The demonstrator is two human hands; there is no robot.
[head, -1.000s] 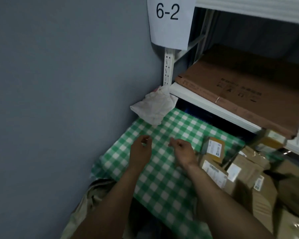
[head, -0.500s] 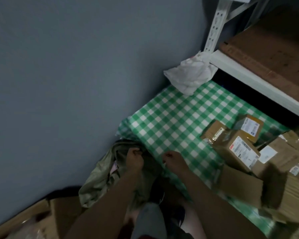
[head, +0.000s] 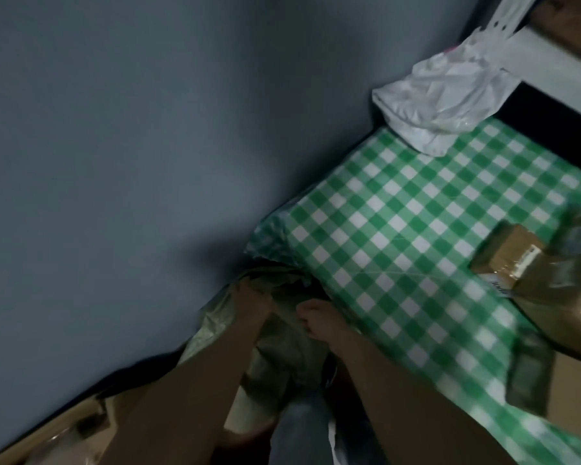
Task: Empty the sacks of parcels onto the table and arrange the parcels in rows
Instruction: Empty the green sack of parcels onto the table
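Stood at the near corner of the surface (head: 399, 229), covered in green-and-white check, with both arms reaching down past its edge to a pale olive sack (head: 282, 337) slumped on the floor between the surface and the grey wall (head: 114, 146); left hand (head: 254, 302) closed on a bunch of the sack's upper fabric; right hand (head: 317, 318) curled at the sack's mouth just beside the surface edge, apparently pinching fabric too, though blur left the fingers hard to read. Sack not yet lifted, its contents hidden. Several brown cardboard parcels (head: 517, 263) already heaped at the right of the surface, tumbled rather than in rows; white crumpled plastic bag (head: 450, 105) lying at the far corner under the white shelf rail (head: 550, 62); flattened cardboard (head: 81, 421) on the floor by the wall.

Judged risks: thin fabric gripped only at the top could slip or tear under the weight of the load; sack could snag on the overhanging cloth at the corner and drag it, shifting the parcels already up there; tipped too close to the edge, fresh parcels might slide off to the floor; tipped onto the existing heap, could knock it over the right side.
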